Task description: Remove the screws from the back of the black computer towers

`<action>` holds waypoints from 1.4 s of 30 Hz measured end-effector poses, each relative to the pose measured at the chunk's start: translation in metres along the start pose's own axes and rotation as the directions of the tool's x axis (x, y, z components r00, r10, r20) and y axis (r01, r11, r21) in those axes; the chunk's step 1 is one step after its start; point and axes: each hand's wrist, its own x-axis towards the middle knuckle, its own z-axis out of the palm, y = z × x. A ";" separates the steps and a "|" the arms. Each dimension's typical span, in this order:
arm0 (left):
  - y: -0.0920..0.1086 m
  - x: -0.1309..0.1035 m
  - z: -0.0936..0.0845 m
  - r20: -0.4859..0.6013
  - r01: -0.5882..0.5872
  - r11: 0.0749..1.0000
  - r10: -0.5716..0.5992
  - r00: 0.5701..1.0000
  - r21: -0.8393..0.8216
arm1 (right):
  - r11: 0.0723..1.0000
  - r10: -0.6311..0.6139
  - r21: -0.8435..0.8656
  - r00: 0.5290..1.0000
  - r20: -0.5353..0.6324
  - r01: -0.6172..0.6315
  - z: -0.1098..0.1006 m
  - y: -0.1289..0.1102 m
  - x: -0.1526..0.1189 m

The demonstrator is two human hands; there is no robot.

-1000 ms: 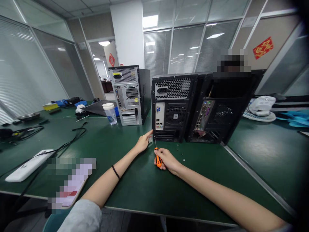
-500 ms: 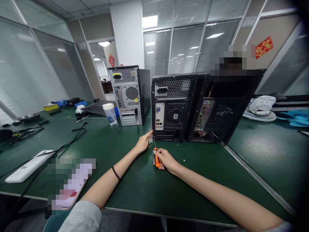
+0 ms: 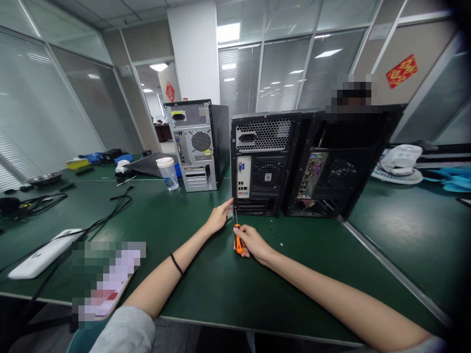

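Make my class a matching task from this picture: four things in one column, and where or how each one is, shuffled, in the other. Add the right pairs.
Things
1. Orange-and-black screwdriver
2. Black band
3. Cup with a pale lid
4. White flat device

Places and states
A. Upright beside the silver-backed tower
B. Lying flat on the green table
C. Held in the right hand
D. Around the left forearm

Right pairs: 1-C, 2-D, 3-A, 4-B

The orange screwdriver [image 3: 239, 241] has tilted slightly, its handle end now a little farther left, and the right hand [image 3: 250, 241] has shifted with it
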 end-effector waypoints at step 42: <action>0.194 0.118 -0.105 -0.002 -0.586 0.639 0.677 0.736 0.497 | 0.817 0.240 0.556 0.967 -0.089 -0.152 0.011 -0.027 -0.015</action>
